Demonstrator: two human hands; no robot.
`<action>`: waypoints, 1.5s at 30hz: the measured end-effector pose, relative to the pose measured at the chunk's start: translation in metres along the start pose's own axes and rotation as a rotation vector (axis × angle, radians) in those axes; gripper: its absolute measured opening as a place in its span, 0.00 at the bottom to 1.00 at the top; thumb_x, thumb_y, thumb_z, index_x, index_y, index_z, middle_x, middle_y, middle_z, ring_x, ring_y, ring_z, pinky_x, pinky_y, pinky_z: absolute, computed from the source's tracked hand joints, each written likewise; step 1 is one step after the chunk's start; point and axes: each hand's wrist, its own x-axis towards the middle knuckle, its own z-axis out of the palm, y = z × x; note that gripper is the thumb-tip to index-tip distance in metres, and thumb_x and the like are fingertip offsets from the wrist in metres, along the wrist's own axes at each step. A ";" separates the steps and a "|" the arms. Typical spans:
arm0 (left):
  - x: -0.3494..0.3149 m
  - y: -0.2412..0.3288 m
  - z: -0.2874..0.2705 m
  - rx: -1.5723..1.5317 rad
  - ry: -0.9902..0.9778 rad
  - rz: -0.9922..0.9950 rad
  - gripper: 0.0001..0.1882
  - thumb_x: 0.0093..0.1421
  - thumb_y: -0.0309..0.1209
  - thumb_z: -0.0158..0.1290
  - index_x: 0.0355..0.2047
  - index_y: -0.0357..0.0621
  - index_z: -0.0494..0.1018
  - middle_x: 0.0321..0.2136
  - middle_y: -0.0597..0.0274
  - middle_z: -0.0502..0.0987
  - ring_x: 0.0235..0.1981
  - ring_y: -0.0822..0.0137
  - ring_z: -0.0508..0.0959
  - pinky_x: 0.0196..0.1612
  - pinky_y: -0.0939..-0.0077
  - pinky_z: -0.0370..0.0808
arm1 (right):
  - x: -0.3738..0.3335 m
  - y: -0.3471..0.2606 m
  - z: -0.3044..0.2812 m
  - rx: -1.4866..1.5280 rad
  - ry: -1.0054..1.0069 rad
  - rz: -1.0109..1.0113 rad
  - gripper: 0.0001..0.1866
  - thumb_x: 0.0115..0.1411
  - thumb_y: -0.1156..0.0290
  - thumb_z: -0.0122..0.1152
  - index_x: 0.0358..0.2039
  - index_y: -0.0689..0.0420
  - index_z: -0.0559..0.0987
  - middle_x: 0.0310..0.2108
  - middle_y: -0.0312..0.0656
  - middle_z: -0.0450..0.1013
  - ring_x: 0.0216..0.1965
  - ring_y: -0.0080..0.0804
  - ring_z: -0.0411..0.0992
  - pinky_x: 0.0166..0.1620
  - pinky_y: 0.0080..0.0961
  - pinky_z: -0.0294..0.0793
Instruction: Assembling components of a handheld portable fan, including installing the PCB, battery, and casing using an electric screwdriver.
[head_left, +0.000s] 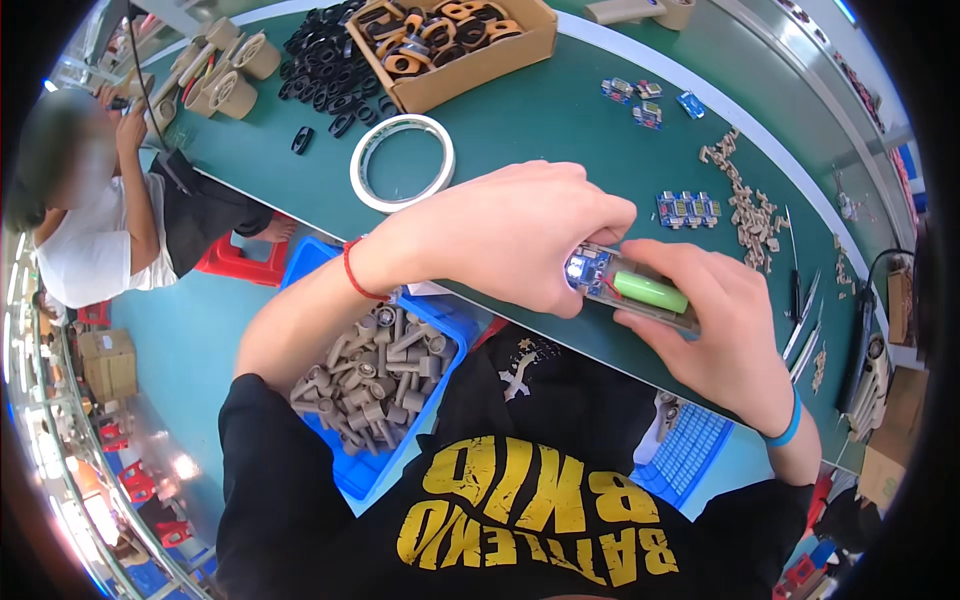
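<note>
Two-handed, pinches grey casing beside its green battery between fingers of right hand; curls those of left hand, perhaps gripping, around lit circuit board.

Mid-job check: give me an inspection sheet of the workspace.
Surface: green tabletop, parts lying across it.
Job's things: housing with a green cylindrical cell and a blue circuit board; white light glows at one end.
Clutter: tape roll, heaped black parts, cardboard box of orange and black parts, loose beige pieces, spare boards.
Hands: right hand grips the housing; left hand curls about the lit end, exact grip hidden.
Cables: dark cord-like curve at right; use unclear.
Surroundings: blue crate of parts below the table edge; another person at left, near a red stool.
</note>
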 end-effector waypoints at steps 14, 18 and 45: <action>0.030 0.007 -0.003 -0.005 -0.467 -0.124 0.18 0.42 0.32 0.61 0.28 0.40 0.65 0.24 0.56 0.71 0.29 0.52 0.73 0.32 0.62 0.69 | -0.037 0.001 0.025 0.156 0.080 0.185 0.27 0.44 0.73 0.75 0.47 0.58 0.77 0.33 0.45 0.77 0.32 0.44 0.77 0.36 0.30 0.74; 0.022 0.017 0.002 0.045 -0.303 -0.120 0.21 0.42 0.31 0.65 0.32 0.44 0.65 0.27 0.58 0.72 0.33 0.53 0.74 0.35 0.66 0.69 | -0.044 0.004 0.034 0.178 0.098 0.223 0.26 0.46 0.74 0.74 0.47 0.58 0.77 0.36 0.45 0.77 0.35 0.44 0.76 0.37 0.32 0.74; 0.006 0.033 0.004 0.176 -0.141 -0.039 0.22 0.44 0.27 0.64 0.40 0.42 0.70 0.34 0.57 0.75 0.33 0.55 0.78 0.35 0.68 0.76 | -0.056 0.011 0.064 0.170 0.319 0.256 0.29 0.41 0.71 0.74 0.48 0.52 0.81 0.35 0.38 0.74 0.31 0.36 0.70 0.34 0.30 0.71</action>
